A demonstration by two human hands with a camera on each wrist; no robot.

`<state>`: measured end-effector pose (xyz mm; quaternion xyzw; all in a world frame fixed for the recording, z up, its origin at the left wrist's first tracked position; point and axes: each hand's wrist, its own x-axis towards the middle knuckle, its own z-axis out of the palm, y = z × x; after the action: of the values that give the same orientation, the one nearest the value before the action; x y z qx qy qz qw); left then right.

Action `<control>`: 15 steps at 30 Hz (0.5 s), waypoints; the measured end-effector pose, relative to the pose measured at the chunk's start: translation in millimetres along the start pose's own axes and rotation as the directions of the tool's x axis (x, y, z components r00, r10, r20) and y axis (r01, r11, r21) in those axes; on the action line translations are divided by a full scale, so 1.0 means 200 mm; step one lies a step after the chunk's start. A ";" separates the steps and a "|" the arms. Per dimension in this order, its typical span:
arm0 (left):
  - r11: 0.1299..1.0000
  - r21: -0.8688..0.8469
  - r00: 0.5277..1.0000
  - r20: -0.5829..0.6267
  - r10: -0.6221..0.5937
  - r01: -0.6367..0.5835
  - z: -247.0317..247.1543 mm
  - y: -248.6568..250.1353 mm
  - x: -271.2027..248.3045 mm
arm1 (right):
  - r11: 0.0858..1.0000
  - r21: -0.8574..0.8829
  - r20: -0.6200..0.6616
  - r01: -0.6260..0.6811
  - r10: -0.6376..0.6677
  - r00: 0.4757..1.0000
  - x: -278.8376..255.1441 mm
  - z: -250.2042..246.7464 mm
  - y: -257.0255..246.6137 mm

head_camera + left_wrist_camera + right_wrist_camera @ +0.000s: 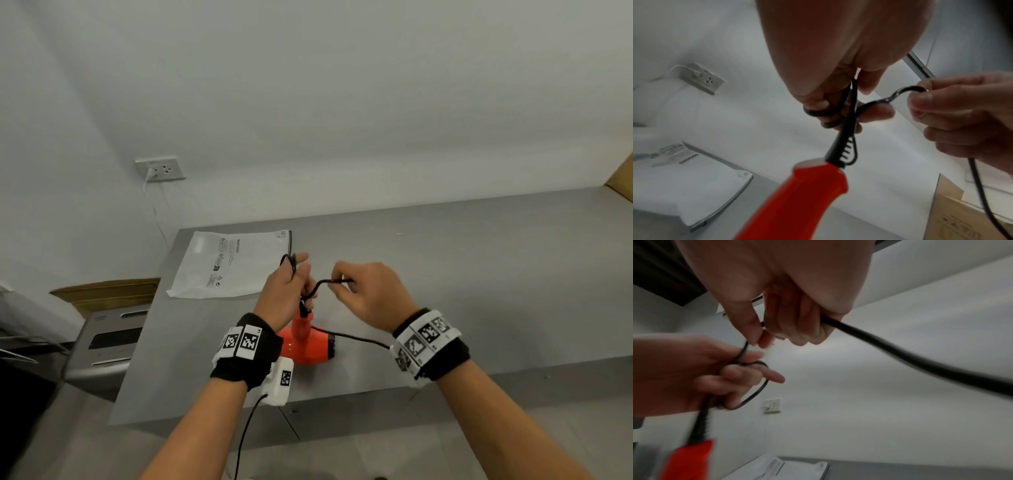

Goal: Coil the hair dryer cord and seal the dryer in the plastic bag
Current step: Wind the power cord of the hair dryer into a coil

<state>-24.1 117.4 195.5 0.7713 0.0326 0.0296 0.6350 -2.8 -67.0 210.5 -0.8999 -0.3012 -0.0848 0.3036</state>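
The orange hair dryer (303,344) stands on the grey table (479,274) with its handle (797,194) pointing up. Its black cord (317,286) rises from the handle end into my left hand (291,284), which holds a small loop of it wound round the fingers (818,104). My right hand (366,294) pinches the cord (900,350) a short way along, to the right of the left hand; the rest trails down behind the right wrist. The white plastic bag (233,263) lies flat on the table behind the left hand.
A wall socket (161,169) with a white plug sits on the wall at left. A grey appliance (102,346) and a cardboard box (109,291) stand left of the table. More cardboard (962,216) stands at the far right.
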 end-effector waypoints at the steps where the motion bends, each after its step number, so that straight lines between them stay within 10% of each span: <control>1: 1.000 0.007 1.000 0.018 0.006 -0.006 0.00 0.00 0.00 | 1.000 -0.011 -0.028 -0.009 0.009 1.000 0.03 -0.03 0.01; 15: 0.953 -0.300 0.983 0.184 0.008 0.048 0.04 -0.04 -0.02 | 0.909 0.378 0.342 -0.175 0.039 0.939 0.16 0.02 0.02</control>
<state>-28.1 111.1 186.4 0.6640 -0.0228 -0.0432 0.7462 24.7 -51.7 215.0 -0.8349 -0.3080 0.1461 0.4321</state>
